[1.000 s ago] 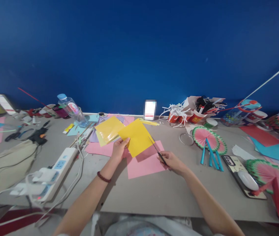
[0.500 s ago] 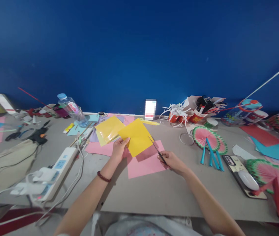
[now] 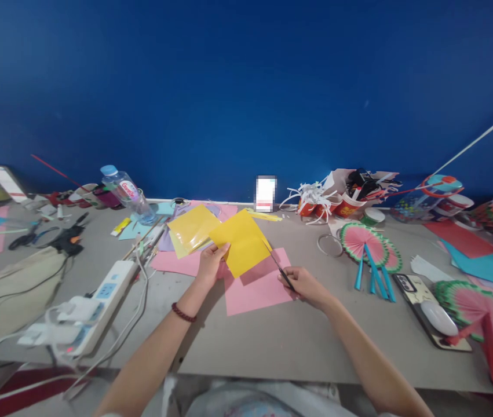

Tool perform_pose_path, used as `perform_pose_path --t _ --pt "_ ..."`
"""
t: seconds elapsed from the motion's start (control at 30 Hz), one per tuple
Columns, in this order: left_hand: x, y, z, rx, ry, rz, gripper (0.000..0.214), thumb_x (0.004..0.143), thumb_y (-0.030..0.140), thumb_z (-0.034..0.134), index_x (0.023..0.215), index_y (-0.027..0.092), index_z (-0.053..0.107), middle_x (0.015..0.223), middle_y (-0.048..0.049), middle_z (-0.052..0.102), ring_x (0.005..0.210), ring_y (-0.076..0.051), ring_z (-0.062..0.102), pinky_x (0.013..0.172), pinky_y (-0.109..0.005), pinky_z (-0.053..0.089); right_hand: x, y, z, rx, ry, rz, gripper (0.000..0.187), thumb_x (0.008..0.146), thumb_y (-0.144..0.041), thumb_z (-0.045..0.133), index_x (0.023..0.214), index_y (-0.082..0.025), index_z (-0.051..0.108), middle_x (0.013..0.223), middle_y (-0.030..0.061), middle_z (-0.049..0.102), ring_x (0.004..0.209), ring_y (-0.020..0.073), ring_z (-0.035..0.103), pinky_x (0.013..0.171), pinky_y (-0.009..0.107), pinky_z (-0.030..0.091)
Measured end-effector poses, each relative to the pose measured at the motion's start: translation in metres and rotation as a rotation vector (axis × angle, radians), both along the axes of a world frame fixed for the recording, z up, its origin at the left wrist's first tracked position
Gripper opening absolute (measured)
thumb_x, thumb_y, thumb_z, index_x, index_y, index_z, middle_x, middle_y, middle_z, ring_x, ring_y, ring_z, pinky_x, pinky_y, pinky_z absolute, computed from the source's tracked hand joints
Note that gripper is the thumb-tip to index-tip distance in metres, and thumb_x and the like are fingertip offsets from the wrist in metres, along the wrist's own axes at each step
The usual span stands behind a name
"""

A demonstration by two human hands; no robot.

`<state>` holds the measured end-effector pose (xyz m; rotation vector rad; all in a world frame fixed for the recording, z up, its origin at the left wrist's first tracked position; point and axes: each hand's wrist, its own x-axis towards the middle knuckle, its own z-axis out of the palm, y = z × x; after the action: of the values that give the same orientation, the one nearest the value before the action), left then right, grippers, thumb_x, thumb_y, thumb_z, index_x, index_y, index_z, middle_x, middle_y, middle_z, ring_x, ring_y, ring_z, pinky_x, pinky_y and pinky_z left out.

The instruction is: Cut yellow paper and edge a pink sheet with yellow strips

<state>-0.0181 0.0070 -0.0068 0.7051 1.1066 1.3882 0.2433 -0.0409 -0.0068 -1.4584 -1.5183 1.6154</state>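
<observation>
The left hand (image 3: 212, 262) pinches the yellow paper (image 3: 245, 240) at its near-left edge, partly above the pink paper (image 3: 250, 301); the right hand (image 3: 303, 285), apart, grips scissors (image 3: 281, 271). The yellow paper seems light, easily creased; its edge suits holding.

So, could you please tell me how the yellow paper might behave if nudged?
The yellow paper is probably light, since it looks thin. It seems moderately stiff, looking nearly flat though the left hand pinches only one edge. The side near the scissors, unsupported by that hand, may bend.

No text reads clearly; the bottle label (image 3: 127, 188) shows blurred lettering.
</observation>
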Motion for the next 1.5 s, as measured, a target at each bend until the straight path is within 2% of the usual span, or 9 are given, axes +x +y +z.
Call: perform_pose_path --t 0.33,0.6,0.83,1.1,1.3,1.5 --pt "0.001 0.000 -0.005 -0.011 -0.003 -0.029 0.042 0.054 0.040 0.085 0.084 0.014 0.072 0.086 -0.0082 0.074 0.079 -0.023 0.069 0.073 -0.034 0.053 0.002 0.000 0.000 -0.011 0.074 0.031 0.043 0.074 -0.058 0.063 0.067 -0.019 0.045 0.049 -0.0074 0.046 0.037 0.0043 0.037 0.034 0.016 0.023" --pt "0.001 0.000 -0.009 -0.010 0.030 -0.042 0.042 0.054 0.042 0.084 0.082 0.014 0.072 0.085 -0.0083 0.074 0.076 -0.023 0.069 0.069 -0.032 0.052 0.003 0.001 -0.003 -0.006 0.055 0.038 0.042 0.076 -0.057 0.061 0.068 -0.020 0.046 0.049 -0.0072 0.046 0.036 0.0044 0.037 0.033 0.016 0.022" --pt "0.003 -0.003 -0.003 -0.027 0.090 -0.054 0.044 0.054 0.045 0.084 0.082 0.013 0.072 0.086 -0.0097 0.074 0.076 -0.023 0.068 0.068 -0.032 0.052 0.001 0.002 0.003 -0.029 0.075 0.029 0.044 0.074 -0.060 0.062 0.066 -0.019 0.046 0.046 -0.0069 0.048 0.034 0.0040 0.035 0.032 0.017 0.021" --pt "0.004 -0.003 0.000 -0.007 0.074 0.005 0.044 0.052 0.045 0.084 0.079 0.013 0.072 0.081 -0.0085 0.074 0.069 -0.021 0.067 0.062 -0.031 0.051 0.001 0.001 0.007 -0.066 0.091 0.031 0.045 0.072 -0.061 0.063 0.067 -0.019 0.045 0.045 -0.0070 0.048 0.033 0.0037 0.035 0.031 0.017 0.019" --pt "0.003 -0.004 -0.006 0.003 0.068 -0.099 0.040 0.058 0.042 0.082 0.087 0.014 0.073 0.091 -0.0097 0.074 0.081 -0.024 0.068 0.071 -0.034 0.052 0.001 0.001 0.004 -0.050 0.080 0.030 0.046 0.075 -0.063 0.059 0.069 -0.019 0.047 0.047 -0.0063 0.050 0.033 0.0036 0.034 0.032 0.016 0.021" --pt "0.002 -0.003 -0.011 0.006 0.075 -0.124 0.040 0.060 0.041 0.081 0.089 0.014 0.073 0.092 -0.0105 0.074 0.080 -0.024 0.069 0.071 -0.035 0.053 0.001 0.002 0.003 -0.050 0.069 0.028 0.049 0.076 -0.066 0.056 0.069 -0.019 0.046 0.046 -0.0069 0.049 0.032 0.0033 0.032 0.031 0.017 0.019"
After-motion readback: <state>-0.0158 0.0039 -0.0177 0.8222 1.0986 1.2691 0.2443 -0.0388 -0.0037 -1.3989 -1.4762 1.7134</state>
